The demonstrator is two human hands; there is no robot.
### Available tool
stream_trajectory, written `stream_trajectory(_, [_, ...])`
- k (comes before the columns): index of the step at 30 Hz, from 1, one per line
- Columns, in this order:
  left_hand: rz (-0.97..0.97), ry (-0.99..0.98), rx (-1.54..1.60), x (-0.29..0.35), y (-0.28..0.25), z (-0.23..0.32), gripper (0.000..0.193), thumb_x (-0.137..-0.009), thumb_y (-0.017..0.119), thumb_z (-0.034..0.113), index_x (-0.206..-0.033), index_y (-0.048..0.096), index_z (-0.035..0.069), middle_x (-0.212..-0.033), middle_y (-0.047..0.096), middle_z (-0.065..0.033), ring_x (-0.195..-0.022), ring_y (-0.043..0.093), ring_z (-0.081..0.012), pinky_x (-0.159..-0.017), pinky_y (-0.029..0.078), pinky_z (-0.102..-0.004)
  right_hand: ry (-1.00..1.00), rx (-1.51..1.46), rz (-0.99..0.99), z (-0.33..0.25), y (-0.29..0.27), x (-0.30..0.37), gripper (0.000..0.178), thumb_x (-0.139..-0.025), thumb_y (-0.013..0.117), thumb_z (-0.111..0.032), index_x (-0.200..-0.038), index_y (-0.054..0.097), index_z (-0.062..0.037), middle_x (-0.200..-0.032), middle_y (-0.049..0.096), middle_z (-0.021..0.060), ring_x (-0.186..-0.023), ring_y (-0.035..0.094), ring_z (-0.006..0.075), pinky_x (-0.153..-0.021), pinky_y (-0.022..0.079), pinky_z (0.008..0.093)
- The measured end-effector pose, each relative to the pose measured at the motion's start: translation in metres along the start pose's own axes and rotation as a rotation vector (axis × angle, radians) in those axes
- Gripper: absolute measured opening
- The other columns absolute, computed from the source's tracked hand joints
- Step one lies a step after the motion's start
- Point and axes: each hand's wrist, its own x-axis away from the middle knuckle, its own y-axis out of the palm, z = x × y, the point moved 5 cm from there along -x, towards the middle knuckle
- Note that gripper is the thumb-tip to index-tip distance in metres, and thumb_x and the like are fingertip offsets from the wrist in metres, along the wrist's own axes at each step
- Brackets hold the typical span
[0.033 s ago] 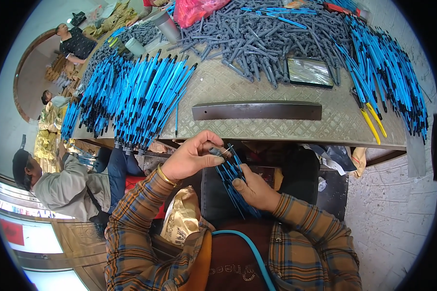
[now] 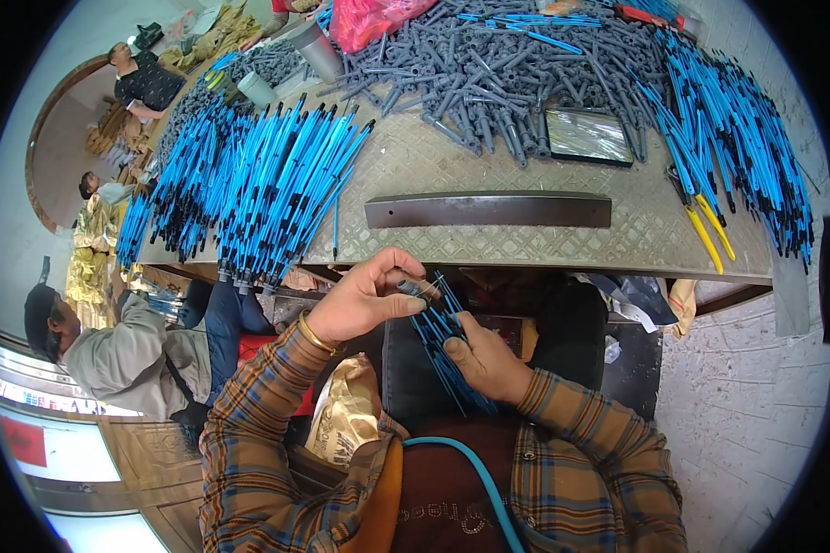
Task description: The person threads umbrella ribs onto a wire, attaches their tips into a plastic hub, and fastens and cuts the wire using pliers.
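Above my lap, at the table's front edge, my right hand (image 2: 491,364) is closed around a small bundle of thin blue and black rods (image 2: 436,334). My left hand (image 2: 364,297) meets the bundle's upper end, thumb and fingers pinched. Between its thumb and fingers shows the end of a grey plastic plug (image 2: 409,288). Something thin and pale, perhaps a rubber band, crosses the bundle's top beside the left fingertips; it is too small to tell. The right fingers behind the bundle are hidden.
Blue rod stacks lie at the table's left (image 2: 277,189) and right (image 2: 742,147). Behind are a grey plug heap (image 2: 489,69), a dark-framed flat box (image 2: 590,136) and cups. A dark metal bar (image 2: 489,210) and yellow-handled pliers (image 2: 705,235) lie nearer. A person (image 2: 138,355) sits at left.
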Motion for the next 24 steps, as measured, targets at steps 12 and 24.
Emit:
stream_trajectory(12, [0.045, 0.080, 0.025, 0.002, 0.011, 0.002, 0.031, -0.084, 0.057, 0.001, -0.113, 0.045, 0.003, -0.105, 0.059, -0.0089, -0.099, 0.054, -0.0121, -0.086, 0.043, -0.0256, 0.006, 0.236, -0.253, -0.004, -0.021, -0.019, 0.033, -0.093, 0.040, -0.033, -0.088, 0.050, -0.0016, -0.071, 0.054, 0.0230, -0.069, 0.055, 0.0415, -0.061, 0.043, 0.0457])
stream_trajectory(24, [0.441, 0.300, -0.166, 0.007, 0.048, -0.040, 0.021, -0.091, 0.050, 0.020, -0.100, 0.047, 0.000, -0.096, 0.062, -0.0108, -0.089, 0.059, -0.0170, -0.078, 0.045, -0.0293, -0.006, 0.373, -0.168, -0.006, -0.016, -0.003, 0.031, -0.090, 0.044, -0.028, -0.094, 0.052, 0.0019, -0.074, 0.057, 0.0251, -0.073, 0.057, 0.0415, -0.062, 0.044, 0.0469])
